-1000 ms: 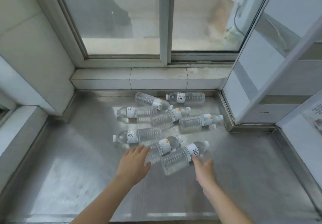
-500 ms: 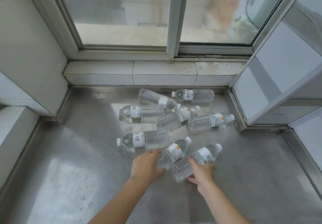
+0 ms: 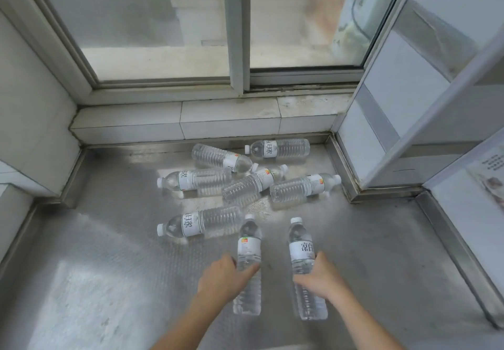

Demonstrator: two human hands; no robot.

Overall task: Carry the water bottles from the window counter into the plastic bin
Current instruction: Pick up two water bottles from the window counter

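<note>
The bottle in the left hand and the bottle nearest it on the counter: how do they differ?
The held bottle is gripped by the left hand, cap pointing away; the counter bottle lies untouched, cap pointing left. Its label shows large characters; the held one's shows a small logo. Both are clear, white-capped.

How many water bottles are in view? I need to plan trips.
8: bottle in left hand, bottle in right hand, six lying on the counter. None seem hidden.

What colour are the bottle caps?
White. The head view shows it best, on the cap of the bottle in the right hand.
</note>
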